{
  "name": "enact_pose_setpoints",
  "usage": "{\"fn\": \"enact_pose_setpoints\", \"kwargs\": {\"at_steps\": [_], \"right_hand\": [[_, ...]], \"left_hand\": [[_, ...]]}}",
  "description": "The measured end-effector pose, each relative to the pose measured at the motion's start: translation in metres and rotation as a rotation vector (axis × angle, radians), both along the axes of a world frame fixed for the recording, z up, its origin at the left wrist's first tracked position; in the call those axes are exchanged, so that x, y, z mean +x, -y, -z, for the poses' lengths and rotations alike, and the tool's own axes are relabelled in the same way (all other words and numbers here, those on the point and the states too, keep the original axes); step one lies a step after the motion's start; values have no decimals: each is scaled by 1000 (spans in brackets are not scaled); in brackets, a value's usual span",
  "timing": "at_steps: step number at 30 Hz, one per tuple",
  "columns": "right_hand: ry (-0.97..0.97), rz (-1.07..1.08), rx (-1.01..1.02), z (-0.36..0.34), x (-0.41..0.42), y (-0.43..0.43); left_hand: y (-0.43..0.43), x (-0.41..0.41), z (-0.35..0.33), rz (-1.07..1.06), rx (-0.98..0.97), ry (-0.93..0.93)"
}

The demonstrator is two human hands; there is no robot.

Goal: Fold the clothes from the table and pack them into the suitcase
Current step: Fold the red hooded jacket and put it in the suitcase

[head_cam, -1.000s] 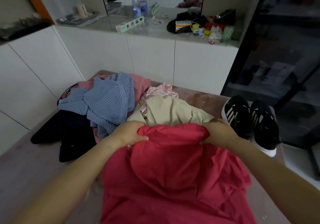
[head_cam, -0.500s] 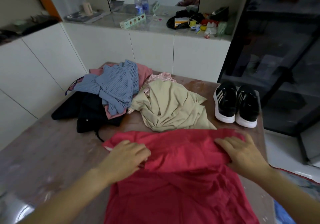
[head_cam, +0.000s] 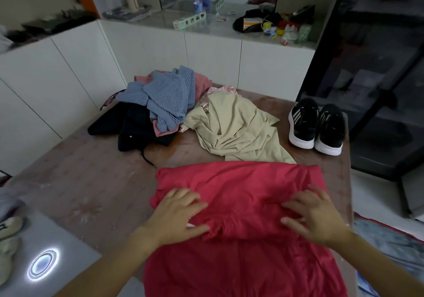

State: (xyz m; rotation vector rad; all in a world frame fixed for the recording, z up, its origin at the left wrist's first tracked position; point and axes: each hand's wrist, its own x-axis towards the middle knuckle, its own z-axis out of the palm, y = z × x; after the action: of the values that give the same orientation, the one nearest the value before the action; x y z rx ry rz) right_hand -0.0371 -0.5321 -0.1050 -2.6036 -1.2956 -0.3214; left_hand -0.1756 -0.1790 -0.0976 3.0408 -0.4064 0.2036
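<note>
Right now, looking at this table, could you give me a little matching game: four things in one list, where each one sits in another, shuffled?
Things:
1. red garment
2. beige garment
3. blue knit top
4. black sneakers

Places:
A. on top of the dark clothes
B. spread flat under the left hand and right hand
C. side by side at the far right of the table
D. crumpled mid-table, beyond the red garment

Pairs: 1-B, 2-D, 3-A, 4-C
</note>
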Motion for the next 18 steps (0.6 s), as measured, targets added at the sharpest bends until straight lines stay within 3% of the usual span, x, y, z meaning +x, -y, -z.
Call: {"fn": "enact_pose_setpoints", "kwargs": {"at_steps": [2, 4, 7, 11, 14, 16, 18], "right_hand": [[-55, 159, 11, -11, 0, -19], [-201, 249, -169, -13, -1, -39], [-378, 278, -412, 8, -4, -54], [-466, 286, -516, 25, -7, -54], [-452, 235, -461, 13, 7, -54], [-333, 291, -305, -3, 28, -53], [-245, 367, -274, -17, 54, -48]], "left_hand": [[14, 13, -16, -198, -70, -38], [23, 26, -13, -318, -88, -260], [20, 31, 14, -324, 21, -443], [14, 32, 34, -306, 53, -538], [8, 40, 27, -274, 28, -476], [-3, 51, 15, -293, 27, -321], [-19, 67, 5, -359, 21, -235]]}}
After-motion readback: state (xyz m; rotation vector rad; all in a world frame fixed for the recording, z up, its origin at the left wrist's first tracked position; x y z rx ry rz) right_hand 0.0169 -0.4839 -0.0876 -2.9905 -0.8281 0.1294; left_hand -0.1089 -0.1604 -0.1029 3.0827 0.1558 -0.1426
